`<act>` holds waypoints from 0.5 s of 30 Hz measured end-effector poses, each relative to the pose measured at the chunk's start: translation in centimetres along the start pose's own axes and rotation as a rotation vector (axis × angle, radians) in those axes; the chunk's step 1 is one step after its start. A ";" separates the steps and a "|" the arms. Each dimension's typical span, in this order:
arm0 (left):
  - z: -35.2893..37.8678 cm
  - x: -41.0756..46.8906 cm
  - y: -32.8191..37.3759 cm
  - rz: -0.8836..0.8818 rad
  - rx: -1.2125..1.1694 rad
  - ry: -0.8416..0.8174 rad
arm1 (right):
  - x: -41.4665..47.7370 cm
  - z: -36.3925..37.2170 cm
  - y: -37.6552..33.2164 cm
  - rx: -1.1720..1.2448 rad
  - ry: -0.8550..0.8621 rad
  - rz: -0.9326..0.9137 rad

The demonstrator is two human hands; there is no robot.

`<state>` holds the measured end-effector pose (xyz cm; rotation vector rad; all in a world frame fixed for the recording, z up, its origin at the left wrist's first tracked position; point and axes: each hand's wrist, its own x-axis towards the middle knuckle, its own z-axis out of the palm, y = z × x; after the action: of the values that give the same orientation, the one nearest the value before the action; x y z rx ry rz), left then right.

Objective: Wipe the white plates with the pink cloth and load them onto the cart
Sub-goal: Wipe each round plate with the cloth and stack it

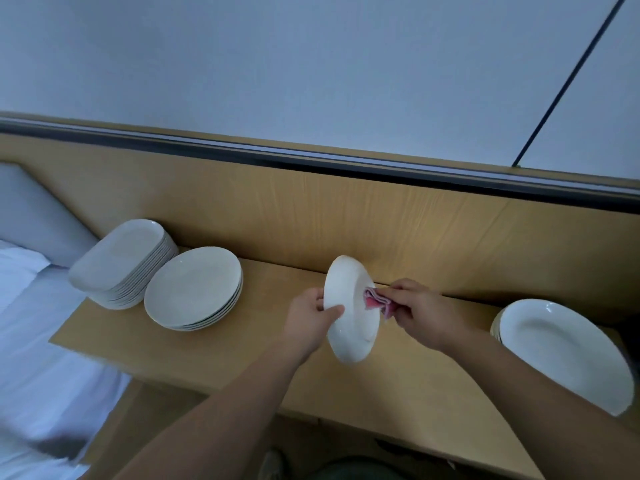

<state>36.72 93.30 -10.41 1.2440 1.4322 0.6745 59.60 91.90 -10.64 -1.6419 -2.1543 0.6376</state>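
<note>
My left hand (310, 315) grips the left rim of a white round plate (349, 327), holding it tilted on edge above the wooden shelf. My right hand (417, 311) pinches a folded pink cloth (375, 301) and presses it against the plate's inner face. A stack of round white plates (194, 289) sits to the left on the shelf. Further left stands a taller stack of white oblong plates (121, 259). At the right edge lies a short stack of white oval plates (561, 351).
The wooden shelf (242, 348) runs along a wooden back panel (311, 209) below a white wall. A bed with white sheets (38, 341) lies at the left. The floor shows below the shelf's front edge. No cart is in view.
</note>
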 end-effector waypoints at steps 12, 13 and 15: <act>-5.4 -2.7 1.8 0.314 0.648 0.244 | 2.1 -0.9 -2.9 0.058 0.047 -0.168; -6.1 -2.8 1.7 0.319 0.676 0.268 | 2.5 -0.6 -3.3 0.062 0.050 -0.180; -7.6 -2.9 1.2 0.338 0.739 0.311 | 3.3 -0.2 -4.2 0.066 0.054 -0.201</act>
<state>29.64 92.61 -6.29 2.0580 1.8316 0.5935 55.51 94.14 -8.13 -1.3716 -2.1989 0.5906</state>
